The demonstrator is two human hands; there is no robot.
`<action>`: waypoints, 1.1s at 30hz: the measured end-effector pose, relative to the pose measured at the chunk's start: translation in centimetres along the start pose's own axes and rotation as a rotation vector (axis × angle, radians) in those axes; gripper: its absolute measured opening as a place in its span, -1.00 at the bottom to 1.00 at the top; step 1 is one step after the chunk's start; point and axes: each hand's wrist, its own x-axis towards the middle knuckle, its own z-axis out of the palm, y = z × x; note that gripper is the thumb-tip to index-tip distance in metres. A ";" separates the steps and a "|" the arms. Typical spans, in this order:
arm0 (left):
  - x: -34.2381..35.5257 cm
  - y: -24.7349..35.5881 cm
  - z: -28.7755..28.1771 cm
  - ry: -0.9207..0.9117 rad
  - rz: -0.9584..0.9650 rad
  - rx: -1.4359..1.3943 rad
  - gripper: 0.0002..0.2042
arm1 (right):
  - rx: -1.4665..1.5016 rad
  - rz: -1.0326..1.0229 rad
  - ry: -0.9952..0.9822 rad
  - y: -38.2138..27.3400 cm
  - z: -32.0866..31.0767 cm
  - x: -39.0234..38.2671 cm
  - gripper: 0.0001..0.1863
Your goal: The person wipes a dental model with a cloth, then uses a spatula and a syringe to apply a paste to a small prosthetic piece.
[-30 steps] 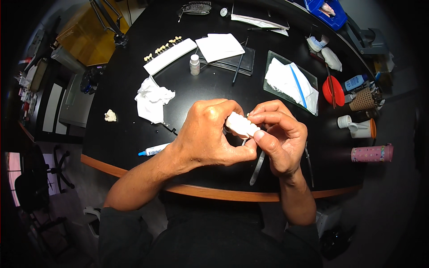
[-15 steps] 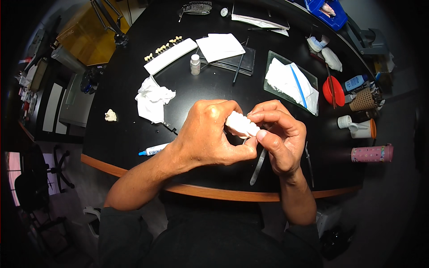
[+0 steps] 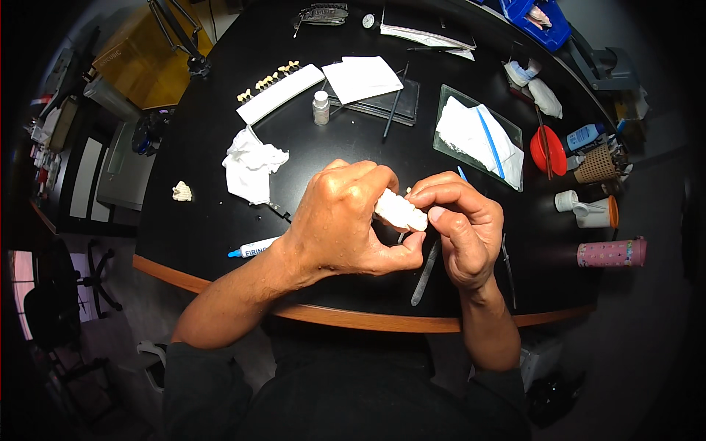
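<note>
A white plaster dental model (image 3: 401,211) with a row of teeth is in my left hand (image 3: 346,220), whose fingers and thumb wrap round it above the table's near part. My right hand (image 3: 463,228) bends its thumb and fingers in at the model's right end, the fingertips against it. Whether a small piece sits between those fingertips is hidden. Below the hands a flat metal spatula (image 3: 425,278) lies on the table, with a thin metal instrument (image 3: 509,270) to the right of my right wrist.
On the black table (image 3: 198,235) lie a tube (image 3: 254,248), crumpled tissue (image 3: 251,163), another plaster piece (image 3: 182,191), a tooth shade guide (image 3: 279,93) and a small bottle (image 3: 321,107). To the right are a glass slab (image 3: 450,151), a red bowl (image 3: 548,151) and a pink bottle (image 3: 612,253).
The dental model has tilted and turned a little in my left hand. My right thumb and fingers have shifted slightly at its end.
</note>
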 end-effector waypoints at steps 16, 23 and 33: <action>0.0 -0.2 0.2 0.051 0.069 0.060 -0.62 | 0.024 0.050 0.015 0.0 0.1 -0.1 -0.75; 0.3 0.1 -0.1 0.007 0.029 0.001 -0.62 | 0.024 0.059 0.007 -0.2 0.0 -0.1 -0.75; 0.1 0.1 0.0 -0.070 -0.117 -0.261 -0.67 | 0.035 0.043 0.006 0.0 0.0 -0.2 -0.74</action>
